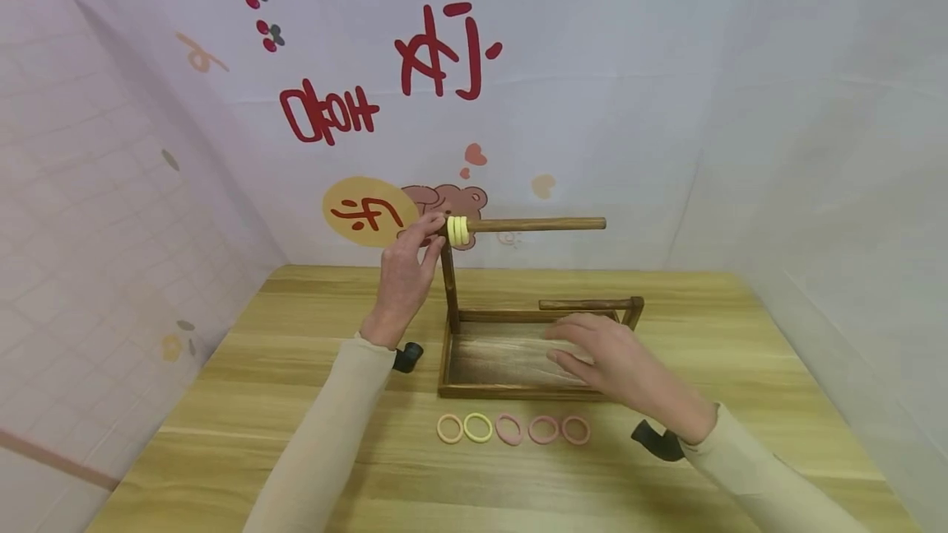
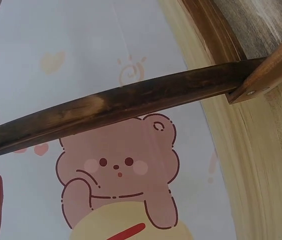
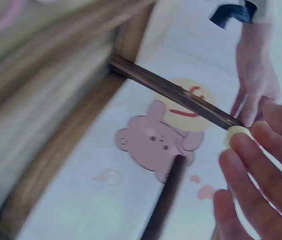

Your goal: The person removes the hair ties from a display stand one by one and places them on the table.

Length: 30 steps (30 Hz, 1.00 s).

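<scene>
So, head view: pale yellow rings (image 1: 458, 230) were threaded on the upper bar (image 1: 541, 224), bunched at its left end by the tall post (image 1: 450, 290). Left hand (image 1: 403, 274) was touching the post's top; couldn't tell if it pinched. Right hand (image 1: 615, 360) held nothing, fingers loosely bent over the wooden tray (image 1: 511, 391), right side. Five loose rings (image 1: 508, 440) lay in a row on the table (image 1: 415, 484), near side of the tray. Lower bar (image 1: 588, 304), far right, looked bare. Judging by that, partway: some rings on, five off.

Left wrist: mostly post; yellow rings cut off at left edge, just a sliver of hand.

Right wrist: fingers overlapped the yellow rings by line of sight only; head view had them well apart. Tray blurred, pink rings cropped. Ring count on bar: probably three, unsure.
</scene>
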### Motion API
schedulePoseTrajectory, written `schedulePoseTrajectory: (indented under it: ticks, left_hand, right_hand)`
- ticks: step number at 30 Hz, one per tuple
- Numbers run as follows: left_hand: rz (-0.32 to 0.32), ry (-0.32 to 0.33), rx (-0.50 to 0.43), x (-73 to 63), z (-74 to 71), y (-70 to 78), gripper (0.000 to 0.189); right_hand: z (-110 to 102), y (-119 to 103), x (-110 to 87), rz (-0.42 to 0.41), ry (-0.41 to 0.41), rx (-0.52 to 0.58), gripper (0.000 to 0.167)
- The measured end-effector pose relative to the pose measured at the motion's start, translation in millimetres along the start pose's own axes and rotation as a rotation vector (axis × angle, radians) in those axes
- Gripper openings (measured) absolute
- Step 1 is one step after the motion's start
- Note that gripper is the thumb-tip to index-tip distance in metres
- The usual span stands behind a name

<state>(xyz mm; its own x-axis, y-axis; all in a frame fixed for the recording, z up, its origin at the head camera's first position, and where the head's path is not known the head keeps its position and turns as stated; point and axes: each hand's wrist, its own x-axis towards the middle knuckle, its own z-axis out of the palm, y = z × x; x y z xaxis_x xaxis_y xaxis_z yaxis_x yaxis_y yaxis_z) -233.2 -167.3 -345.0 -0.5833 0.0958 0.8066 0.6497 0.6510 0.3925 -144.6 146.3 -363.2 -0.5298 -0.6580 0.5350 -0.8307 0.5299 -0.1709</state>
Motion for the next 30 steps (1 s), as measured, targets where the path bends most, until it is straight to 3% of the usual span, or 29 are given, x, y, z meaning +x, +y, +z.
schedulePoseTrajectory:
  ticks: [7, 13, 18, 25, 30]
  left_hand:
    - [0.023, -0.008, 0.021, 3.0, -2.3, -3.7, 0.028]
    - [0.03, -0.02, 0.032, 5.3, -6.1, -4.8, 0.033]
    - [0.037, -0.025, 0.027, 5.8, -7.8, -5.9, 0.031]
    - [0.044, -0.028, 0.024, 5.6, -8.4, -7.9, 0.03]
    - [0.035, -0.034, 0.021, 5.8, -9.2, -6.8, 0.03]
  right_hand:
    - [0, -3, 38.4, -0.064, 0.136, 0.0, 0.024]
    - [6, 0, 66.3, -0.137, 0.229, -0.011, 0.031]
    - [8, 4, 88.1, -0.183, 0.27, -0.047, 0.041]
    - [9, 10, 113.1, -0.246, 0.327, -0.103, 0.043]
    - [13, 13, 125.9, -0.245, 0.306, -0.096, 0.042]
